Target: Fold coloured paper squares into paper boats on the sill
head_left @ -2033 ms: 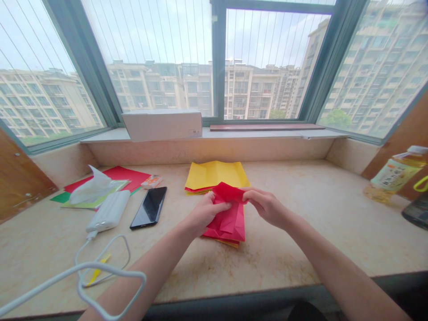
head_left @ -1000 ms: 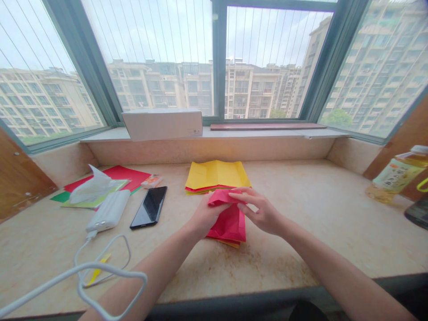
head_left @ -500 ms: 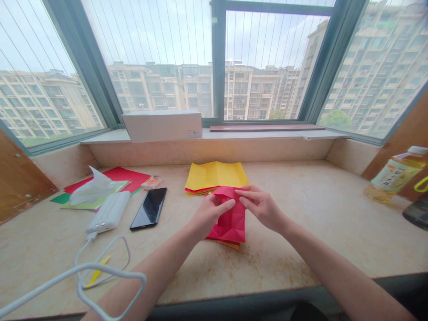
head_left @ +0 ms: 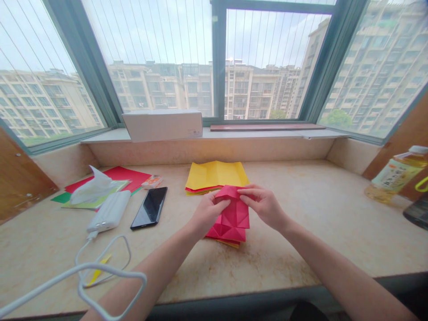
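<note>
Both hands pinch a creased piece of red paper near its top edge, tilted up over a folded stack. My left hand is closed on its left side, thumb lying across the front. On the right side, my right hand grips it between thumb and fingers. Beneath lies a pile of folded red and yellow papers, its lower end showing triangular creases. Just behind my hands sits a stack of yellow paper with some red between its layers.
To the left lie a black phone, a white power bank with a white cable, a tissue pack and red sheets. A drink bottle stands far right. A white box rests on the sill.
The red paper between my hands has flattened and tilted, so its lower creased part now shows above the pile. Both hands stay in nearly the same place.
</note>
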Available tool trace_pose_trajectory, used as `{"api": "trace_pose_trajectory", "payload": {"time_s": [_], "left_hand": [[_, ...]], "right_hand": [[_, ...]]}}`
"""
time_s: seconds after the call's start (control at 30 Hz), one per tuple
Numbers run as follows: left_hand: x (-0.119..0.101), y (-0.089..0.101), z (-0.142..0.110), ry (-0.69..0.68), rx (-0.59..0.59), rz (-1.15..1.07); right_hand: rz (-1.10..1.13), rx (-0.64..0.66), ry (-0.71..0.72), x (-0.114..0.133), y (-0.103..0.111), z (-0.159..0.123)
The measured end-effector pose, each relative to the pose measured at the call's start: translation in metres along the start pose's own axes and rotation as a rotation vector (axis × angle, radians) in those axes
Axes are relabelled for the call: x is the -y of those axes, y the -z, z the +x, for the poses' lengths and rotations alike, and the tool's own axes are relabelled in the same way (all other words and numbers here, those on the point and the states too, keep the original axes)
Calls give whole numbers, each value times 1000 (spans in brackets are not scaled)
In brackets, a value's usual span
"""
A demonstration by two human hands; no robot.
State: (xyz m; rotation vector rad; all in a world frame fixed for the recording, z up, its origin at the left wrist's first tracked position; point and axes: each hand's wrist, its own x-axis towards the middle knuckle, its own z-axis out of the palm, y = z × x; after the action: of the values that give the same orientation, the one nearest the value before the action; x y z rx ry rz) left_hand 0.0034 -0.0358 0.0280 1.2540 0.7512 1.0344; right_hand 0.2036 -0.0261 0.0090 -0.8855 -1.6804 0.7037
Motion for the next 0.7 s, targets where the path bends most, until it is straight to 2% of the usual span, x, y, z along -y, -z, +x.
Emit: {"api": "trace_pose_trajectory", "payload": {"time_s": [0.13,0.33,0.4,0.53,0.7], "left_hand": [[-4,-2,-2,30,51,5],[-6,-5,-2,13,-13,107],[-6,-5,-2,-4,-13,101],[-7,-5,-2,-14,13,62],[-8,-6,-3,37,65,22]], "right_hand": [[-70,-22,60,0,2,0],[-93,24,117,5,3,-1],[-39,11,59,4,2,-1],[212,-69,-90,2,2,2],[353,-102,-163,7,6,7]]}}
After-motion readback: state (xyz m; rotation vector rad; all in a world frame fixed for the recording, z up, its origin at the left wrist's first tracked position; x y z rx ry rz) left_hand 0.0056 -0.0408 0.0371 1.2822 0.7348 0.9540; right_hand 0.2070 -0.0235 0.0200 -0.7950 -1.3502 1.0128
